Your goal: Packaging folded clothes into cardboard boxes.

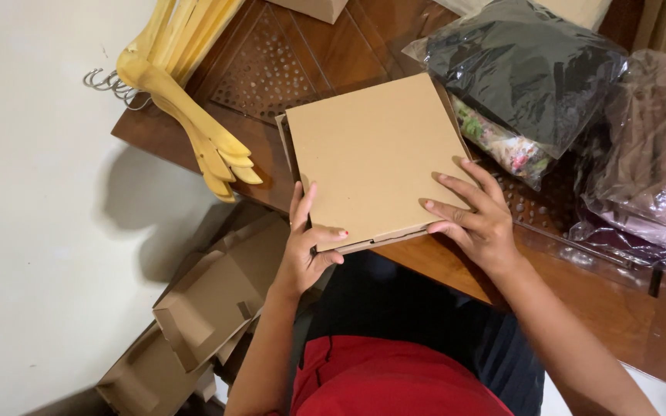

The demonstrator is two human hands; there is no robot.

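While pinned flat at the tabletop [580,300] near edge, box [375,154] stays put: left hand [310,246] pinching the 7 o'clock corner, right hand [475,216] spread wide on the lid at 4. Bagged clothes [529,65] piled at 2, hangers [186,100] at 10.

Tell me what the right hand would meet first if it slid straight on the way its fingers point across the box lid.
The right hand lies flat on the cardboard box, fingers pointing up-left. Straight on there is only bare lid; past its far edge, the wooden table. The wooden hangers look to lie left of that line.
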